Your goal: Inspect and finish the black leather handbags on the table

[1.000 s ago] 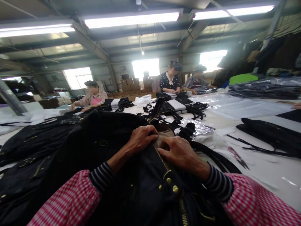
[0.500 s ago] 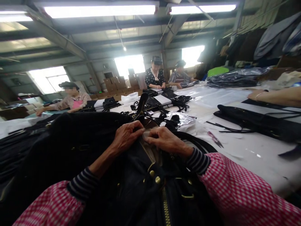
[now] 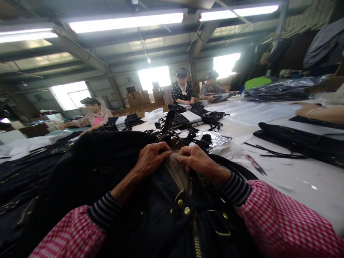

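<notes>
At centre foreground, a black bag [image 3: 150, 211] lies against the person's body on the white table [image 3: 295, 186], its brass zipper [image 3: 174, 181] running up the middle to an opening that shows pale lining [image 3: 180, 168]. Left hand [image 3: 150, 157]: fingers curled shut, pinching the bag's edge on the left side of the opening. Right hand [image 3: 195, 159]: fingers likewise closed, pinching the edge on the right side; the two hands sit close together, fingertips nearly meeting above the zipper's upper end. Both forearms wear striped cuffs under red-checked sleeves [image 3: 279, 222]. Two brass studs [image 3: 183, 207] sit on a tab just below the lining. A strap [image 3: 168, 125] rises upright just beyond the hands. To the left, more black bags [image 3: 32, 172] are heaped on the table. To the right of the hands, near the bag, lie a crumpled clear plastic wrapper [image 3: 217, 139] and small snips [image 3: 256, 165]; farther right rests a flat black bag [image 3: 301, 143], with another person's forearm [image 3: 319, 113] at the frame edge. At the far end of the table three people [image 3: 182, 89] sit at work among further bags.
</notes>
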Motion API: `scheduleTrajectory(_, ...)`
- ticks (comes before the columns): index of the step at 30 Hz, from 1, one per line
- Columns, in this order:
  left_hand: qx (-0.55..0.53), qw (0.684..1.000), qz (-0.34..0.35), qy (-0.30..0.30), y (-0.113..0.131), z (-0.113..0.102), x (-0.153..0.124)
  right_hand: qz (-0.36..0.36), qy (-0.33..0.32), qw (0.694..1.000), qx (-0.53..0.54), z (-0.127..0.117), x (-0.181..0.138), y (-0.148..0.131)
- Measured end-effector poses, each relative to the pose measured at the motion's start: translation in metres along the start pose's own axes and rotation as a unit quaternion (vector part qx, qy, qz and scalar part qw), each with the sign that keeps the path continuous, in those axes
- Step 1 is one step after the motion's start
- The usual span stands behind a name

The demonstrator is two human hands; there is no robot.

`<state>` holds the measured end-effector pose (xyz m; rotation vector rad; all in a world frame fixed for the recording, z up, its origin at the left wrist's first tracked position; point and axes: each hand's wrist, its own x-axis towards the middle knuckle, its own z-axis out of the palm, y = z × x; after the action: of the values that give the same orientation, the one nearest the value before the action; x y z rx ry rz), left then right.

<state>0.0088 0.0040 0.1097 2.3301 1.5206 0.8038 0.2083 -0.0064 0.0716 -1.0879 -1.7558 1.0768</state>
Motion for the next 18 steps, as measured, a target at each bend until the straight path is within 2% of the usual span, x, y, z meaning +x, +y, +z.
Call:
scheduleTrajectory(7,-0.138,0.989,0.045,-0.031,0.004,-0.003,-0.006,-0.042,-0.053,0.998,0.01,-0.014,-0.004,-0.014)
scheduleTrajectory(13,-0.134,0.983,0.102,-0.07,0.011,-0.007,-0.008,-0.143,-0.072,0.978,-0.133,-0.038,0.006,-0.038)
scheduleTrajectory(18,-0.188,0.969,0.098,-0.124,0.015,-0.007,-0.009,-0.169,-0.114,0.958,-0.202,-0.042,0.012,-0.05)
